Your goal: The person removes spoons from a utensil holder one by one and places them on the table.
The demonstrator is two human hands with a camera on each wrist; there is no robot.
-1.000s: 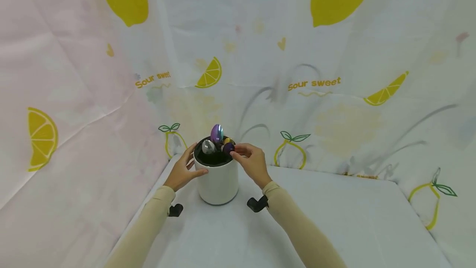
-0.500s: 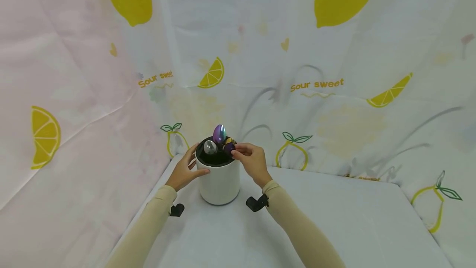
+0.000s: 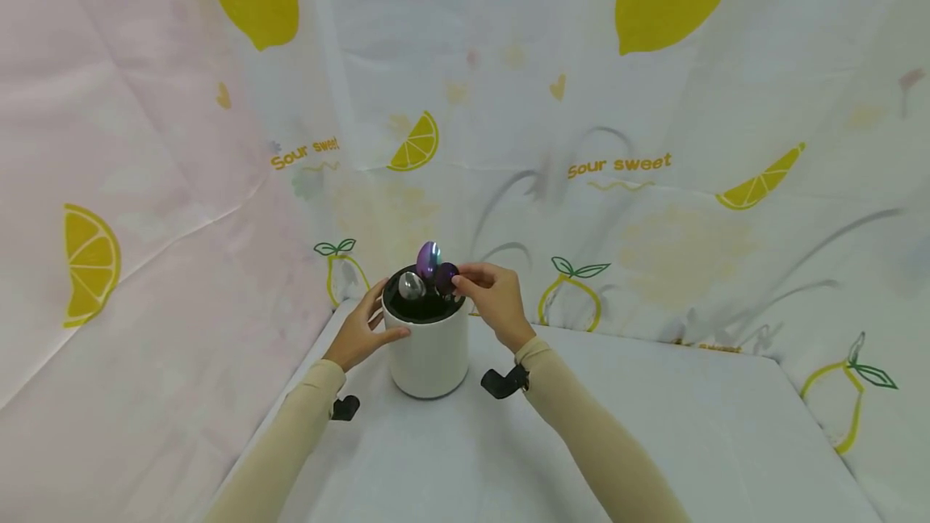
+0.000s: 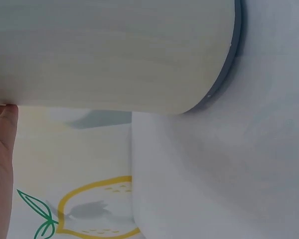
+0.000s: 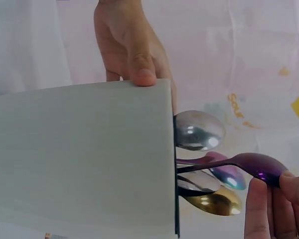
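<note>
Since half a second ago, the purple spoon (image 3: 446, 277) has been lifted a little higher out of the white holder (image 3: 429, 349), its bowl pinched by the fingers of the right hand (image 3: 493, 303). Its long axis is kept near upright, bowl up and handle down inside the holder. The holder's side is gripped by the left hand (image 3: 361, 330), thumb on the front. A silver spoon (image 3: 411, 286) and a gold spoon (image 5: 214, 201) are stood bowl-up beside it in the holder.
</note>
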